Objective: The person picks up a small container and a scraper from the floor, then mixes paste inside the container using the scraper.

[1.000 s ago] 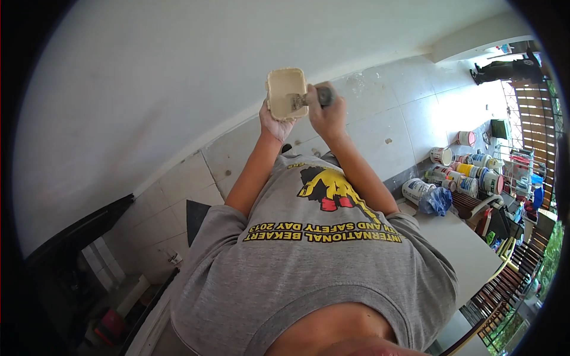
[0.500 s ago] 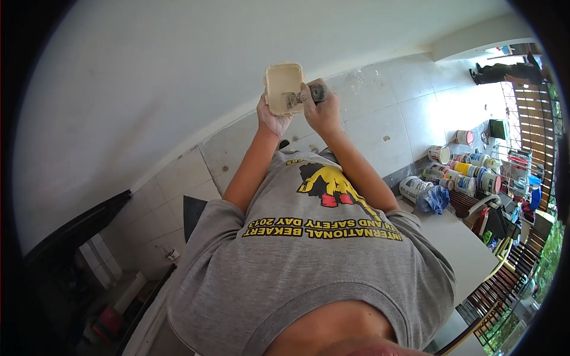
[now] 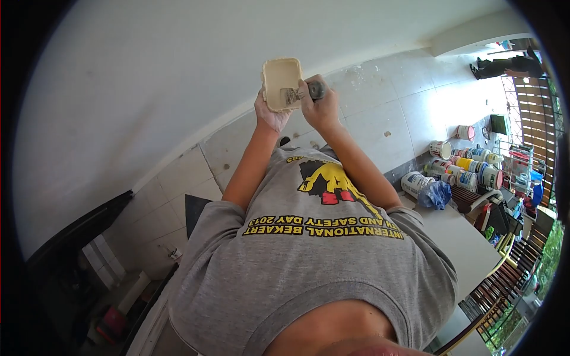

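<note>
Cupped under a cream-coloured square tub (image 3: 281, 72) with a crusted rim, my left hand (image 3: 271, 114) grips it from below and the side. The inside of the tub is coated with pale paste. My right hand (image 3: 321, 108) is closed around the dark, rounded handle of a putty knife (image 3: 290, 97). The knife's smeared metal blade lies inside the tub, near its lower right side. Both hands have whitish residue on them and are held close together in front of a white wall (image 3: 178, 65).
Paint buckets (image 3: 457, 172) stand in a cluster at the right, with a blue plastic bag (image 3: 436, 195) beside them. Closer to me is a white table (image 3: 463, 243). Another person (image 3: 507, 67) stands at the far right. Grey tiles (image 3: 374, 113) cover the floor.
The tub, knife and both hands have shifted slightly upward in the view. The blade stays inside the tub, and both grips look the same.
</note>
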Action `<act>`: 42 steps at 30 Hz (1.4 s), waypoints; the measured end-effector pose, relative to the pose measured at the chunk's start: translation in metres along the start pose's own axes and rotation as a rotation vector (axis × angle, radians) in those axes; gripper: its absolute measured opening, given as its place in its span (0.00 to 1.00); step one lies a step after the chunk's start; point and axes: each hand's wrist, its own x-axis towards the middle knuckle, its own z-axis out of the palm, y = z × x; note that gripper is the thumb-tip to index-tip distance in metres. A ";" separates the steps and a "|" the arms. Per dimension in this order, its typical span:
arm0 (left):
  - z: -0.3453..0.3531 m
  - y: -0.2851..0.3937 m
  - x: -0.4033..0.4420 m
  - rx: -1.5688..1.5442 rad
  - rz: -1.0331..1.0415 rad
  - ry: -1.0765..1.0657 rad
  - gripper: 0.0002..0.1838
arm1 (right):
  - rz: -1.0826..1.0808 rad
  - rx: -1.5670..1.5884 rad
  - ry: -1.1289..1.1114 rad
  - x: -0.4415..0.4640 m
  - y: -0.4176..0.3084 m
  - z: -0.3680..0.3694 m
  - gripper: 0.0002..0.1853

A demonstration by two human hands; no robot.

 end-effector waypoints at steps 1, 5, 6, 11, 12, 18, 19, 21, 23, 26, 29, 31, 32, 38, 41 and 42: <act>0.003 0.000 0.004 0.005 0.008 0.020 0.27 | 0.002 -0.031 -0.028 0.006 0.002 0.000 0.09; 0.001 -0.001 0.001 0.031 0.005 -0.099 0.27 | -0.081 0.063 0.074 0.001 -0.011 -0.009 0.10; 0.001 -0.001 0.001 0.035 0.022 -0.093 0.27 | -0.097 0.004 0.023 -0.004 -0.008 -0.008 0.09; 0.014 -0.001 0.001 0.022 0.016 -0.065 0.27 | -0.071 0.072 0.082 -0.005 -0.009 -0.010 0.09; 0.014 0.000 -0.001 0.051 0.017 -0.069 0.27 | -0.104 0.080 0.087 -0.005 -0.011 -0.009 0.09; 0.017 -0.004 -0.005 0.026 0.026 -0.003 0.27 | -0.072 -0.049 -0.001 -0.004 -0.014 -0.007 0.08; 0.017 -0.003 -0.006 -0.013 0.015 0.015 0.27 | -0.087 -0.003 0.036 -0.003 -0.017 -0.008 0.08; 0.012 0.000 0.000 0.016 0.033 -0.059 0.27 | -0.099 0.086 0.100 -0.007 -0.023 -0.011 0.09; 0.006 -0.003 -0.004 0.037 0.042 -0.048 0.27 | -0.078 0.014 0.036 -0.007 -0.011 -0.005 0.09; 0.022 -0.003 -0.003 0.051 0.045 0.019 0.26 | -0.102 0.045 0.090 -0.001 -0.008 -0.006 0.09; 0.017 -0.003 -0.006 0.042 0.037 -0.008 0.26 | -0.086 0.032 0.031 0.003 -0.010 -0.007 0.10; 0.011 0.000 -0.004 0.057 0.031 -0.070 0.26 | -0.056 -0.033 -0.025 0.002 -0.005 -0.006 0.10; 0.010 -0.002 -0.004 0.053 0.026 -0.052 0.27 | -0.071 -0.004 0.011 0.001 -0.005 -0.007 0.10; 0.002 -0.004 -0.007 0.029 0.018 -0.112 0.27 | -0.080 -0.037 0.010 -0.007 -0.007 -0.009 0.09; 0.012 -0.002 -0.001 0.069 0.024 -0.097 0.27 | -0.085 0.011 0.070 0.002 -0.005 -0.011 0.09; 0.011 0.000 -0.002 0.054 0.012 -0.144 0.27 | -0.087 0.045 0.094 0.001 -0.003 -0.009 0.09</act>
